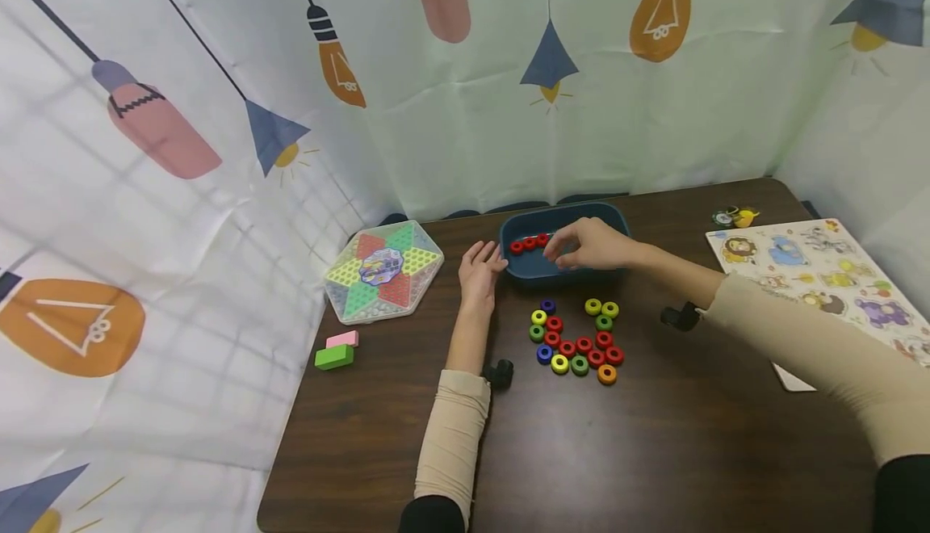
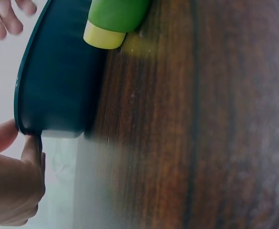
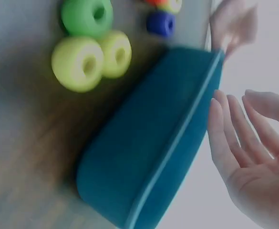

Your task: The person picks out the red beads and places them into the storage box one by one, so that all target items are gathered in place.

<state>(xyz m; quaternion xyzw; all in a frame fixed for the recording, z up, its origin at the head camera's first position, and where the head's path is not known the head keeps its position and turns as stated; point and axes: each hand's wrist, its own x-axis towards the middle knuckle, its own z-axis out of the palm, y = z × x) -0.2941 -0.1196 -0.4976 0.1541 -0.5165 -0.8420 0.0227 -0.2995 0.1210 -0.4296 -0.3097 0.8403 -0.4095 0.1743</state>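
My left hand [image 1: 479, 274] is at the left end of a dark blue plastic tray [image 1: 559, 278]. In the left wrist view, the thumb lies on the tray's rim and a finger presses just below it, pinching the edge. Over the tray hovers my right hand [image 1: 592, 244], its fingers loosely bent and apart; nothing shows between them. Several red rings [image 1: 529, 243] lie in a row inside the tray. In front of it, coloured rings form a pattern on the table, including a yellow ring [image 1: 592, 307], a blue ring [image 1: 544, 354] and an orange ring [image 1: 606, 374].
A hexagonal board-game box [image 1: 392, 274] stands left of the tray, with a green block [image 1: 334, 357] and a pink block [image 1: 342, 339] nearer. At the right lies a white animal picture board [image 1: 792, 254], with small trinkets [image 1: 735, 217] behind it. A printed curtain [image 1: 465, 129] borders the table.
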